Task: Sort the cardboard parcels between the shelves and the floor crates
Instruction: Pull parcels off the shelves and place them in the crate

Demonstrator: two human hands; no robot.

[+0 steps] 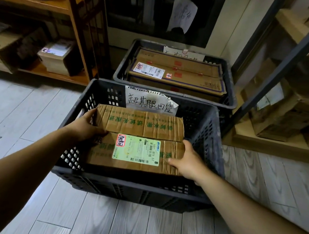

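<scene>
In crate (131, 182): left hand (88, 126), right hand (189, 163) clasp parcel (140, 123).

Parcel (140, 123) inside near crate (215, 146), top flaps closed, green-white label (136, 149) on near flap. Left hand (88, 127) grips parcel's left edge, thumb on top. Right hand (187, 164) grips right edge, thumb on top. Handwritten sign (149, 103) on crate's far wall. Far crate (121, 67) just behind, touching, holds second parcel (178, 74). Both crates on floor (132, 230). Left shelves (36, 2) and right shelves (296, 23) carry more boxes.
</scene>
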